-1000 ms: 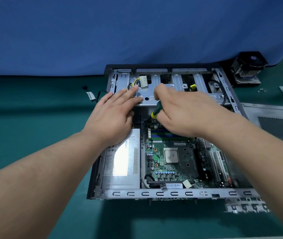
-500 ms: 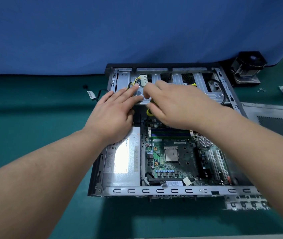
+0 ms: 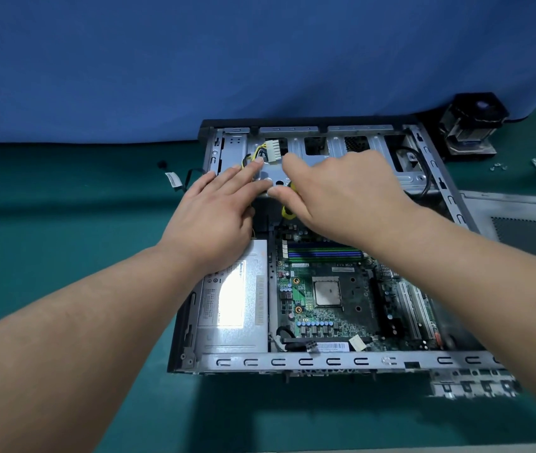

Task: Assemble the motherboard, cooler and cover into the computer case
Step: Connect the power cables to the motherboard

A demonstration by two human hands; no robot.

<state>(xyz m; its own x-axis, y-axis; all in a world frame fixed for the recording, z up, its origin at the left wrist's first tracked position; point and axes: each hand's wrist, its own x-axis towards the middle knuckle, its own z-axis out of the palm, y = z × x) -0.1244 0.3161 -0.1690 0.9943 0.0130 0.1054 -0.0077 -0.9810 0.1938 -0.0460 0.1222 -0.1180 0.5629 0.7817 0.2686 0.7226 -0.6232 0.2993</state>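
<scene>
Gripping a screwdriver (image 3: 288,213), right hand (image 3: 341,197) hides motherboard (image 3: 325,299).

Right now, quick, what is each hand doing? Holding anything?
Left hand: open, straight fingers resting on the metal bracket.
Right hand: curled around a yellow-handled screwdriver, mostly hidden underneath it.

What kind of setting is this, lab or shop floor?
Probably a staged assembly or repair bench: a green mat-covered table, a plain blue cloth backdrop, and an open grey metal computer case with its black fan cooler and loose grey side cover set aside.
</scene>
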